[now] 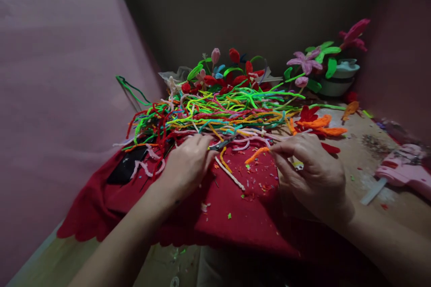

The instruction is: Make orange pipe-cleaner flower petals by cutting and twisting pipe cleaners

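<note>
My right hand [311, 172] pinches one end of a short orange pipe cleaner [257, 154] between thumb and fingers; its free end points left over the red cloth. My left hand [191, 161] is closed at the near end of a small dark metal tool [222, 144] that looks like scissors. Its tips point right, toward the pipe cleaners, and its handles are hidden by my fingers. Just below the tool a yellow-orange pipe cleaner [225, 161] and a white one [232, 175] lie on the cloth.
Behind my hands spreads a large heap of coloured pipe cleaners [229, 110], with finished fuzzy flowers [232, 80] beyond. At right stand a potted flower arrangement [338, 80] and a pink glue gun [400, 166]. A black flat object [126, 168] lies left on the red cloth [242, 219], among fuzzy scraps.
</note>
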### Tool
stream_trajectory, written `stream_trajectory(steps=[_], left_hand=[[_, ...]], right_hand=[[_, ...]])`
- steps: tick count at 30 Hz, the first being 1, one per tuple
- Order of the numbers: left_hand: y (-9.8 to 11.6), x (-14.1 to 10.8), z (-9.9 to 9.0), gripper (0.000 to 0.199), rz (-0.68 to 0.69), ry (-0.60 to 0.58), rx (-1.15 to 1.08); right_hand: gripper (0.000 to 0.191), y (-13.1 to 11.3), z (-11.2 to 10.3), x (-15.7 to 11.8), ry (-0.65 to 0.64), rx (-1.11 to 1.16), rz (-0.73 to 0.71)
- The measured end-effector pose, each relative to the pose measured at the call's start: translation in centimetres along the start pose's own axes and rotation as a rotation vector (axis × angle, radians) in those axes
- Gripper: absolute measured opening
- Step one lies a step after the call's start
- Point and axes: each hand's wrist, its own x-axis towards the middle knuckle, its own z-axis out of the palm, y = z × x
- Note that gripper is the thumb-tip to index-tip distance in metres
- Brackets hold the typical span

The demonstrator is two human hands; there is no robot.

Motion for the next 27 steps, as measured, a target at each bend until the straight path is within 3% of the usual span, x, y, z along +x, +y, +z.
stream_trajectory(steps=[3,5,8,11,15,22,27], left_hand=[[3.0,0.2,-0.2,0.027,0.178,0.111,-0.428],[4.8,0.4,0.0,0.028,0.220,0.173,-0.548],[6.2,1.0,0.8,0.021,0.282,0.233,-0.533],[6.1,1.3,1.2,0.022,0.365,0.255,-0.286],[5.2,0.7,0.4,0.023,0.422,0.140,-0.047],[3.8,-1.0,-1.0,0.019,0.302,-0.158,-0.168],[3.0,-1.8,-1.5,0.022,0.254,-0.258,-0.229]], right_hand=[[0.011,-0.1,-0.1,0.0,0.003,0.016,-0.025],[0.011,-0.1,-0.1,-0.1,-0.001,0.029,-0.034],[0.012,0.0,0.0,-0.1,-0.004,0.063,-0.047],[0.011,0.4,0.3,0.0,-0.008,0.070,-0.070],[0.011,1.3,0.7,0.2,-0.053,-0.037,-0.137],[0.012,2.5,1.0,0.5,-0.137,0.022,-0.137],[0.019,3.6,1.4,0.5,-0.214,0.151,-0.021]])
